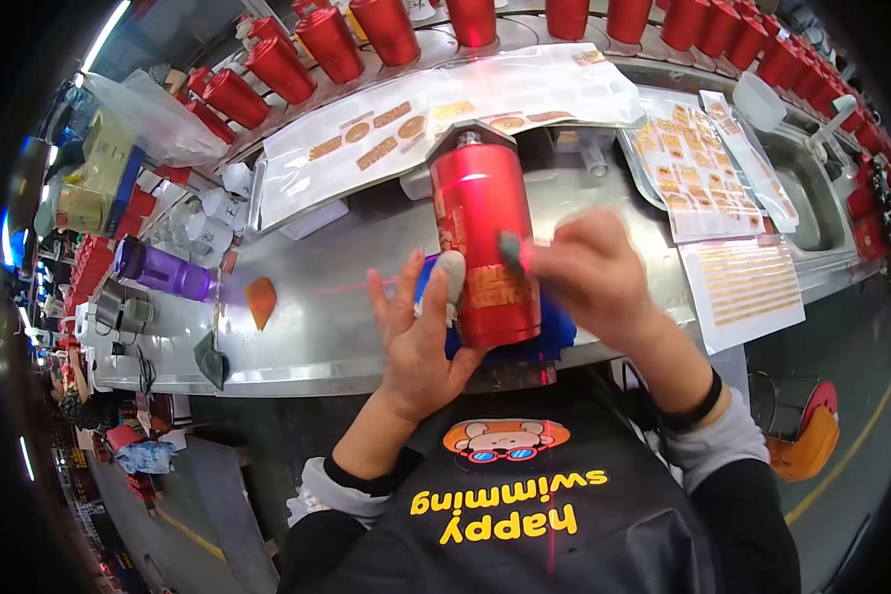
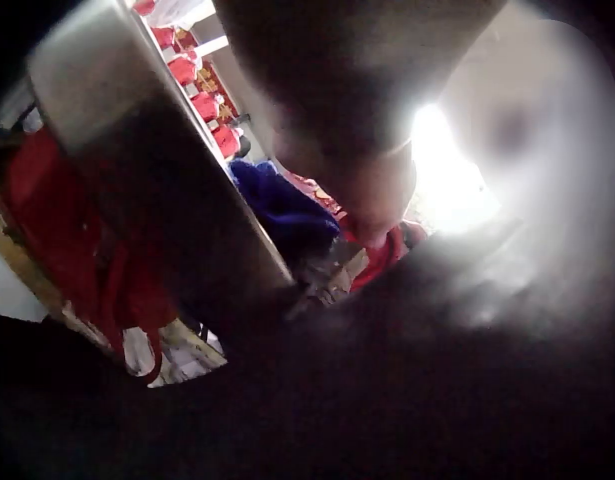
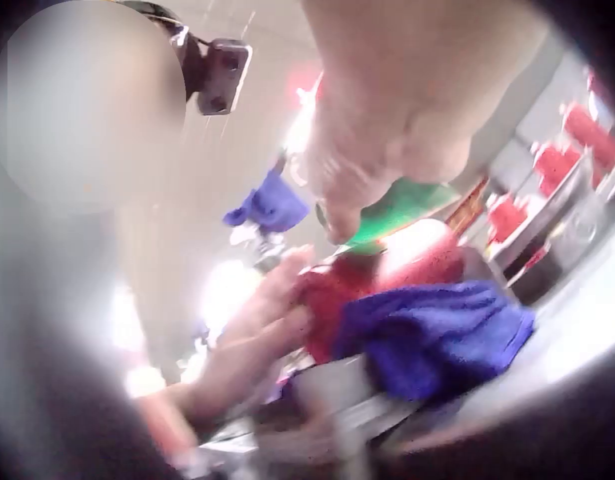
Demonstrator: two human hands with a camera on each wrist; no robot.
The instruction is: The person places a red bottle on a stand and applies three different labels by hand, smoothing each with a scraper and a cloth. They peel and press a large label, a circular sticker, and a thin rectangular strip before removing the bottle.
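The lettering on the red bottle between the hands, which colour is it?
The lettering is gold; the head view shows it best.

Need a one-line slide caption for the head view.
Right hand holds a flat tool over a red tumbler, left hand at its base.

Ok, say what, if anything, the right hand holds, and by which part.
The right hand pinches a flat green scraper by one edge; blur hides the exact grip.
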